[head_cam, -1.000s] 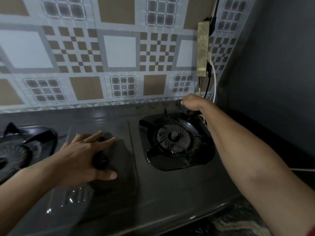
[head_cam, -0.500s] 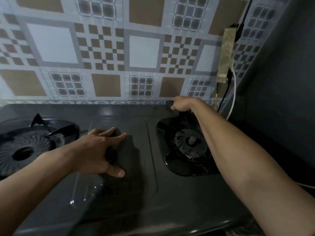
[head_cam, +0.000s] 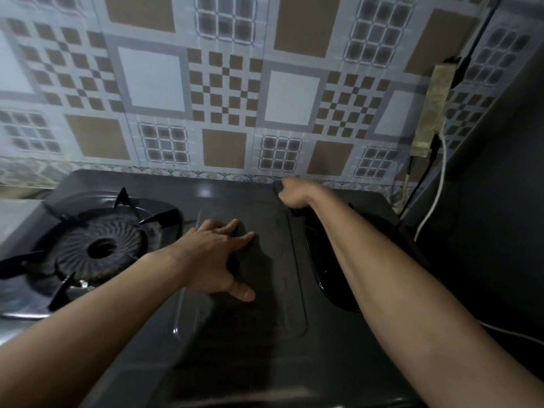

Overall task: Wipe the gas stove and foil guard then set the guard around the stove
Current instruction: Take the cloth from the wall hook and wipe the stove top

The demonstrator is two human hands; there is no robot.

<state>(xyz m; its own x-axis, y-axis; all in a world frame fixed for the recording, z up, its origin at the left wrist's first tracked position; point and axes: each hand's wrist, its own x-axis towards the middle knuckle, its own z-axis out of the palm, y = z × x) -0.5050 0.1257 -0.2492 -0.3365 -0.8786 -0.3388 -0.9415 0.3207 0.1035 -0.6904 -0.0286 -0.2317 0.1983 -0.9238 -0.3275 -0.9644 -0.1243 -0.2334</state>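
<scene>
The dark grey two-burner gas stove (head_cam: 265, 348) fills the lower view. My left hand (head_cam: 217, 257) rests flat on its middle panel, fingers spread, holding nothing. My right hand (head_cam: 297, 192) reaches to the stove's back edge, just left of the right burner (head_cam: 323, 260), with its fingers closed on a small dark cloth (head_cam: 277, 186) pressed to the surface. My right forearm hides most of that burner. The left burner (head_cam: 100, 248) with its pan supports is in full view. A patterned brown and white panel (head_cam: 223, 98) stands behind the stove; I cannot tell whether it is the foil guard.
A taped power strip (head_cam: 432, 107) hangs on the wall at the right, with black and white cables (head_cam: 435, 195) dropping beside the stove's right back corner. A dark side wall (head_cam: 494, 201) closes off the right. A pale counter edge (head_cam: 14, 213) shows at far left.
My right hand has slid left along the stove's back edge, from behind the right burner toward the middle. My left hand stayed on the middle panel. The view has shifted left.
</scene>
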